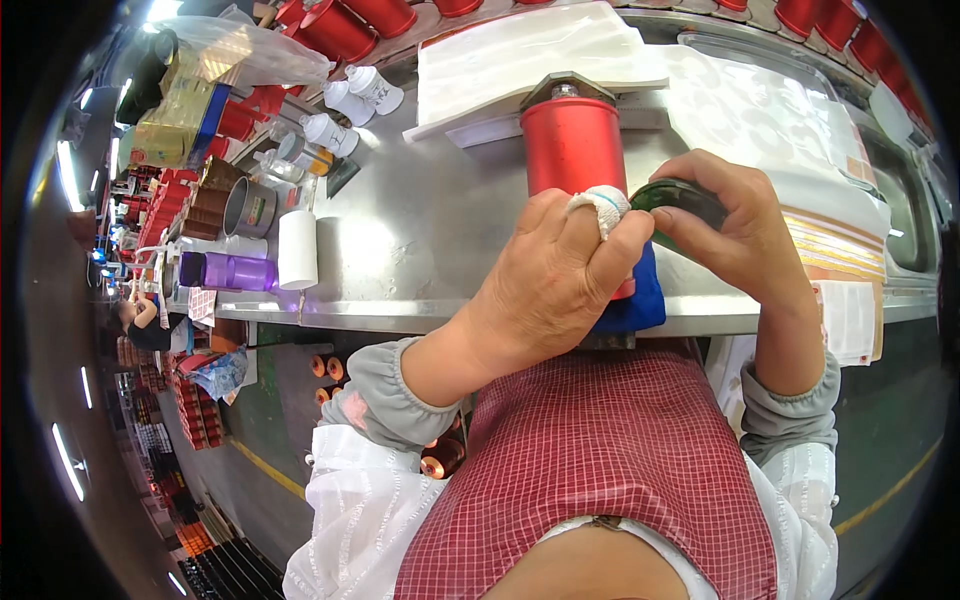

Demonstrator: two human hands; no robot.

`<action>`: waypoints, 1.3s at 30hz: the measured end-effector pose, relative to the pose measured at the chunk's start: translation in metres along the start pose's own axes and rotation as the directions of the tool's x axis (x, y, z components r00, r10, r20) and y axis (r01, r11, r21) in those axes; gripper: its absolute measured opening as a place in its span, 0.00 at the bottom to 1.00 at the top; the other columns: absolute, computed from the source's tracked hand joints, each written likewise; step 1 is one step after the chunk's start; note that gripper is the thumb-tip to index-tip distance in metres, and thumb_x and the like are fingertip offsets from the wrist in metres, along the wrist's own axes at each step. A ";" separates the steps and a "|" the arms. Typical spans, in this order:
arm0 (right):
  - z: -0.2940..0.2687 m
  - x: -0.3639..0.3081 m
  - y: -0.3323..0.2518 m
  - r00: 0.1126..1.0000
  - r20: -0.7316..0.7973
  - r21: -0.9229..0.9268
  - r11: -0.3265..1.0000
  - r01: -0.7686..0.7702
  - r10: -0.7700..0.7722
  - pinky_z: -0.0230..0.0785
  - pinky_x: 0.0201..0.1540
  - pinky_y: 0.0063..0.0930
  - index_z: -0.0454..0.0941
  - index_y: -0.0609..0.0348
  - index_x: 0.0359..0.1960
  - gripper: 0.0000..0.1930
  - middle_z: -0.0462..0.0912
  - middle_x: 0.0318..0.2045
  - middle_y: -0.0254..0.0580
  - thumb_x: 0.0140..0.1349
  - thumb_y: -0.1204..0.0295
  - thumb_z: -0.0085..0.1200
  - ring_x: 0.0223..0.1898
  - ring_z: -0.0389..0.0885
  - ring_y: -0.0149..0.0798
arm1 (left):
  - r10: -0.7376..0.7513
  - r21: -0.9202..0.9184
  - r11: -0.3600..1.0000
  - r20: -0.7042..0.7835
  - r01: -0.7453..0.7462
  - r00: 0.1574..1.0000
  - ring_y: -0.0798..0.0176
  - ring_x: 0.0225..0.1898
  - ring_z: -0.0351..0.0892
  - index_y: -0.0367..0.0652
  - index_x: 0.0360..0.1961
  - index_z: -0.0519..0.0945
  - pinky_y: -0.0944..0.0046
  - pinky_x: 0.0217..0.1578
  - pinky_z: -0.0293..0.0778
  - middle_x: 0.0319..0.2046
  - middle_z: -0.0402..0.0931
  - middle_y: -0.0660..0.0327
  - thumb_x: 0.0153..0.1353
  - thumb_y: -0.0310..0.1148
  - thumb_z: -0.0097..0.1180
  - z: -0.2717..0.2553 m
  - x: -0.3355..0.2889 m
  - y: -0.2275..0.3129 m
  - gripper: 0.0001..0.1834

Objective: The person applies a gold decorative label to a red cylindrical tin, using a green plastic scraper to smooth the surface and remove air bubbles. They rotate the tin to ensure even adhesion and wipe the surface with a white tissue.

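Note:
A red metal cylinder [572, 145] lies on the steel bench in front of me, its far end against a dark angular holder [568, 84]. My left hand [560, 265] is closed over the cylinder's near end, fingers curled; what they grip, if anything, is hidden. A strip of white cloth [603, 205] is wrapped around one of its fingers. To the right, my right hand [735, 225] pinches a flat, dark green, rounded piece [685, 200] between thumb and fingers, close to the left thumb. A blue cloth [638, 295] sits beneath the cylinder's near end.
White sheets [530, 65] lie at the back, clear patterned film [750, 110] at the right beside a sink [910, 220]. White bottles [372, 88], a white roll [298, 250], a purple bottle [235, 271] and a metal pot [250, 207] stand left. More red cylinders [340, 28] line the back.

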State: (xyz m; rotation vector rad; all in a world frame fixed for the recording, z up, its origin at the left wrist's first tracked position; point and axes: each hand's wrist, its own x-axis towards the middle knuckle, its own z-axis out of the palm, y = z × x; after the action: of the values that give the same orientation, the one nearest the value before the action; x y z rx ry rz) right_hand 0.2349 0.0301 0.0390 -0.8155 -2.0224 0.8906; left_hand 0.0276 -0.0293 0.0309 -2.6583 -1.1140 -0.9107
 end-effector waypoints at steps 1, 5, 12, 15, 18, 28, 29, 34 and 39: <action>0.000 0.000 0.001 1.000 -0.002 -0.002 1.000 0.004 -0.004 0.70 0.30 0.24 0.78 0.64 0.37 0.11 0.80 0.24 0.41 0.54 0.73 0.62 0.24 0.79 0.31 | -0.012 -0.003 1.000 0.020 0.012 1.000 0.50 0.35 0.72 0.41 0.55 0.68 0.53 0.41 0.68 0.36 0.70 0.53 0.53 0.32 0.61 -0.001 0.000 0.001 0.28; -0.001 -0.001 -0.002 1.000 -0.008 -0.037 0.999 0.015 -0.016 0.70 0.29 0.24 0.78 0.64 0.37 0.11 0.80 0.24 0.41 0.54 0.73 0.62 0.24 0.78 0.32 | -0.037 -0.045 0.998 0.056 0.039 0.998 0.47 0.37 0.73 0.42 0.55 0.68 0.52 0.41 0.70 0.43 0.74 0.50 0.53 0.25 0.61 -0.003 -0.001 0.002 0.27; 0.001 0.000 -0.002 0.999 -0.014 -0.030 0.999 0.030 -0.031 0.70 0.30 0.25 0.78 0.64 0.36 0.10 0.80 0.25 0.42 0.54 0.72 0.61 0.24 0.78 0.33 | -0.184 -0.145 0.974 -0.048 0.175 0.982 0.44 0.39 0.73 0.39 0.53 0.70 0.51 0.45 0.69 0.41 0.72 0.48 0.55 0.23 0.55 -0.001 -0.010 -0.005 0.22; 0.001 0.000 -0.003 1.000 -0.017 -0.041 0.999 0.021 -0.022 0.70 0.30 0.25 0.78 0.63 0.36 0.10 0.80 0.25 0.41 0.54 0.72 0.61 0.25 0.78 0.33 | -0.314 -0.274 0.913 -0.001 0.302 0.949 0.41 0.45 0.71 0.36 0.53 0.70 0.49 0.50 0.66 0.45 0.71 0.44 0.54 0.21 0.53 -0.009 -0.011 -0.001 0.23; -0.002 0.003 -0.004 1.000 0.004 -0.007 1.000 0.004 -0.004 0.70 0.31 0.25 0.78 0.63 0.37 0.10 0.81 0.25 0.41 0.54 0.72 0.61 0.25 0.78 0.31 | -0.416 -0.279 0.869 0.032 0.408 0.909 0.51 0.59 0.65 0.40 0.61 0.64 0.56 0.60 0.58 0.55 0.66 0.50 0.54 0.26 0.54 -0.014 -0.017 -0.027 0.31; -0.002 0.073 -0.004 0.925 0.357 -0.056 0.986 0.159 -0.129 0.73 0.35 0.31 0.79 0.65 0.36 0.12 0.81 0.26 0.46 0.51 0.72 0.62 0.28 0.79 0.37 | -0.536 -0.827 0.229 0.333 0.513 0.776 0.53 0.72 0.44 0.39 0.71 0.45 0.53 0.71 0.39 0.68 0.48 0.52 0.47 0.33 0.59 0.010 -0.033 -0.042 0.52; -0.001 0.079 -0.008 0.906 0.396 -0.080 0.977 0.196 -0.149 0.73 0.35 0.32 0.79 0.64 0.35 0.12 0.81 0.26 0.46 0.51 0.72 0.62 0.28 0.79 0.38 | -0.543 -0.826 0.231 0.329 0.514 0.773 0.52 0.72 0.43 0.38 0.71 0.45 0.53 0.71 0.39 0.68 0.48 0.50 0.47 0.32 0.59 0.011 -0.037 -0.039 0.51; -0.003 0.096 -0.019 0.790 0.592 -0.041 0.973 0.226 -0.158 0.71 0.32 0.30 0.79 0.62 0.35 0.13 0.80 0.25 0.44 0.48 0.71 0.65 0.26 0.78 0.39 | -0.560 -0.853 0.165 0.331 0.495 0.759 0.51 0.73 0.41 0.38 0.71 0.44 0.53 0.70 0.40 0.69 0.47 0.48 0.49 0.30 0.58 0.013 -0.047 -0.027 0.51; 0.001 0.099 -0.012 0.788 0.590 -0.015 0.974 0.226 -0.174 0.71 0.32 0.28 0.80 0.62 0.35 0.13 0.80 0.24 0.42 0.48 0.71 0.65 0.26 0.78 0.37 | -0.568 -0.874 0.136 0.317 0.467 0.760 0.51 0.72 0.43 0.39 0.72 0.44 0.53 0.70 0.42 0.68 0.48 0.48 0.50 0.29 0.58 0.014 -0.049 -0.025 0.50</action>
State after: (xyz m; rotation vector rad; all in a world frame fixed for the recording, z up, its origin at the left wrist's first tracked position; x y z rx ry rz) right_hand 0.1817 0.1000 0.0864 -0.3667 -2.6435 1.0232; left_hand -0.0095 -0.0360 -0.0117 -2.7955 -2.0565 -2.4842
